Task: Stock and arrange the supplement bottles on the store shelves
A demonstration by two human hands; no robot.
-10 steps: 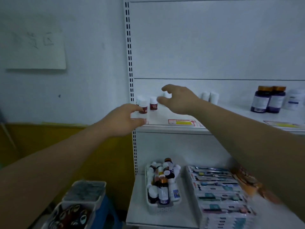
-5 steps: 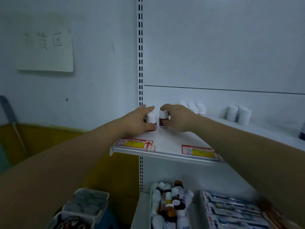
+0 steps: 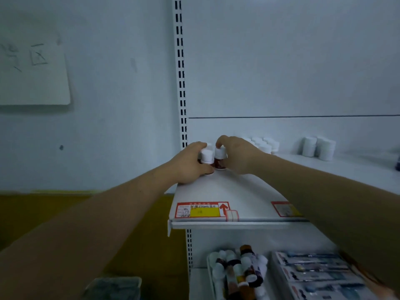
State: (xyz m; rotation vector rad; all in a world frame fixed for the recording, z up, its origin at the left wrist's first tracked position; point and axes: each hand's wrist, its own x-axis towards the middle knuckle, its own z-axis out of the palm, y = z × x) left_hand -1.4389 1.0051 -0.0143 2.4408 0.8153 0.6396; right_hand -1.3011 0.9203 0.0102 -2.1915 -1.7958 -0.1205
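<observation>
Two small white-capped bottles with dark red labels stand side by side at the back left corner of the white shelf (image 3: 227, 191). My left hand (image 3: 188, 165) wraps the left bottle (image 3: 205, 156), thumb in front of it. My right hand (image 3: 236, 154) grips the right bottle (image 3: 220, 158), with a fingertip on its cap. The two bottles touch each other. A cluster of small white bottles (image 3: 264, 145) stands just behind my right wrist, partly hidden.
Two larger white bottles (image 3: 318, 148) stand further right on the same shelf. Below, a white basket (image 3: 216, 276) holds several mixed bottles, beside flat packaged items (image 3: 320, 276). Price tags (image 3: 201, 210) line the shelf's front edge. A slotted upright (image 3: 181, 83) rises at the left.
Both hands have closed in on the two red-label bottles and pressed them together near the back corner. The view has moved closer and further left.
</observation>
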